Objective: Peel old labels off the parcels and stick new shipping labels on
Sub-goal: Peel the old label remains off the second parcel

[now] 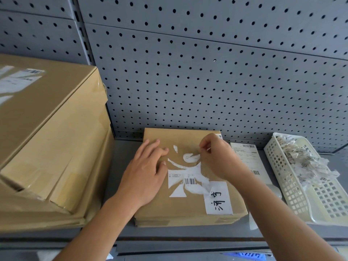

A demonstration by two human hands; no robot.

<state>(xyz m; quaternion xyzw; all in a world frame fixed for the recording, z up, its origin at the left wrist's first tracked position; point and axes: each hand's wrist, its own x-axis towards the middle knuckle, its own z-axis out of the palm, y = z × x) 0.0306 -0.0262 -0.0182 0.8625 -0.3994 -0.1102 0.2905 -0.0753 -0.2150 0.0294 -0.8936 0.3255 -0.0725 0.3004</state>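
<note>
The left hand (148,172) is pressing, fingers straight, on the flat brown cardboard parcel (188,208) on the grey shelf (120,159); the right hand (216,159) is pinching its torn white label (177,178) between curled fingers.

Fingers (204,145) of right hand (218,161) on torn label (188,180)

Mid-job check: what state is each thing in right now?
Parcel: closed, lying flat.
Old label: torn, partly peeled, remnants stuck to parcel.
Left hand: pressed flat on parcel.
Right hand: pinching old label's torn edge.
New label sheet: not yet applied, lying right of parcel.
Basket: holding peeled scraps.
Big box: closed; box label partly torn.
</note>
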